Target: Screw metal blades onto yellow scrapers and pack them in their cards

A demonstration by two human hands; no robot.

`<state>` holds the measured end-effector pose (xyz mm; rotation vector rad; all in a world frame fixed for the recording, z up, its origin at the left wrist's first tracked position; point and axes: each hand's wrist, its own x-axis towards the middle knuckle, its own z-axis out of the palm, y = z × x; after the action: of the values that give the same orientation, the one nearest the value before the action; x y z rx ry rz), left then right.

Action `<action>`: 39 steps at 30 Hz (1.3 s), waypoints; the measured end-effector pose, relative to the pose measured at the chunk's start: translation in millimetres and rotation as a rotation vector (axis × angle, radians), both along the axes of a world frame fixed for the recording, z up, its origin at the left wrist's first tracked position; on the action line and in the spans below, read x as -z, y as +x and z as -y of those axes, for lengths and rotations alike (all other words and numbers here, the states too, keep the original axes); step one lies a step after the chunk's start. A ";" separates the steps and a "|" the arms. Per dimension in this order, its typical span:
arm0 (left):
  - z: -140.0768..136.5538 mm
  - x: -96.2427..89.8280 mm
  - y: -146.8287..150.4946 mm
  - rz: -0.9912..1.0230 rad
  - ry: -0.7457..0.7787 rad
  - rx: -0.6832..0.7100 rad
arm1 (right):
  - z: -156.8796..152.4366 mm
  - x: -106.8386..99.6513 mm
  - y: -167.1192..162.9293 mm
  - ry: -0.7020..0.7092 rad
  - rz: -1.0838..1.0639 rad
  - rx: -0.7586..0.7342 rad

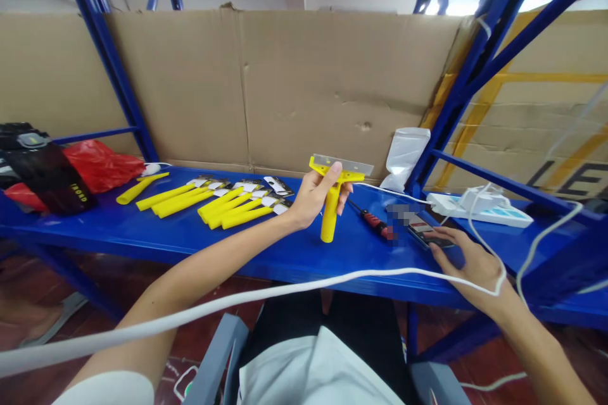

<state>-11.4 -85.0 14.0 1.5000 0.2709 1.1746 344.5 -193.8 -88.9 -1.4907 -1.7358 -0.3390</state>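
While work is being done at the shelf (142, 234):
Left hand (313, 193): scraper (332, 193) being gripped upright, blade kept clear.
Right hand (470, 262): phone (427, 232) right of scraper being touched, fingers open.

A warehouse or packing workshop. Blue steel racking (102, 44) lined with cardboard (294, 88). Rows of yellow scrapers (213, 201) lie on the blue shelf (142, 234).
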 end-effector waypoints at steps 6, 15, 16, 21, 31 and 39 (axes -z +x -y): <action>-5.7 3.4 0.2 0.006 0.004 0.015 | -3.7 2.6 1.5 -0.043 -0.047 -0.035; -3.5 3.6 0.1 -0.022 0.011 0.034 | -4.4 2.0 1.0 -0.059 -0.027 -0.025; -3.8 4.0 0.3 -0.028 0.001 0.033 | -4.5 2.5 1.1 -0.052 -0.024 -0.021; -10.4 7.0 2.0 -0.065 -0.068 0.012 | -5.7 4.3 2.8 0.004 0.016 0.019; -43.4 4.2 -5.6 0.030 -0.425 -0.090 | -68.4 -37.9 -31.0 -0.219 0.068 -0.162; -72.8 16.7 -12.7 0.034 -0.596 -0.176 | -182.8 -72.6 -104.3 -0.468 0.249 -0.408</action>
<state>-24.1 -12.2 -2.7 0.9455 0.6759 1.1249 240.3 -11.0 -16.2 -1.3947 -2.3840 0.1110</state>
